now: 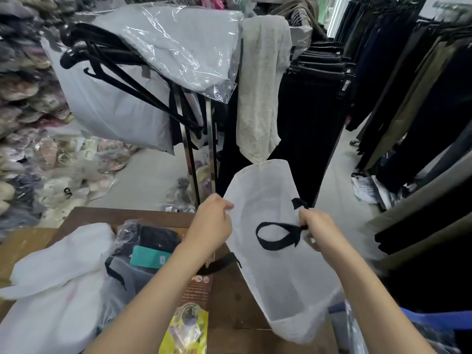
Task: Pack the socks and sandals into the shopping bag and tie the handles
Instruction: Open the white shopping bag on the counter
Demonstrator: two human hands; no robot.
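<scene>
A: Where is the white non-woven shopping bag with black strap handles [275, 251]?

B: Held open above the brown wooden table [229, 297].

A: Fingers?

B: Left hand [212, 223] pinches the bag's rim; right hand [319, 231] grips a black handle [275, 235]. Plastic-wrapped dark socks [145, 246] lie on the table.

1. The bag [275, 264] I hold is thin matt white cloth, its handles [277, 236] black woven tape.
2. My table [229, 297] is dull brown wood.
3. The wrap [178, 44] on the rack is glossy, crinkled clear plastic.
</scene>
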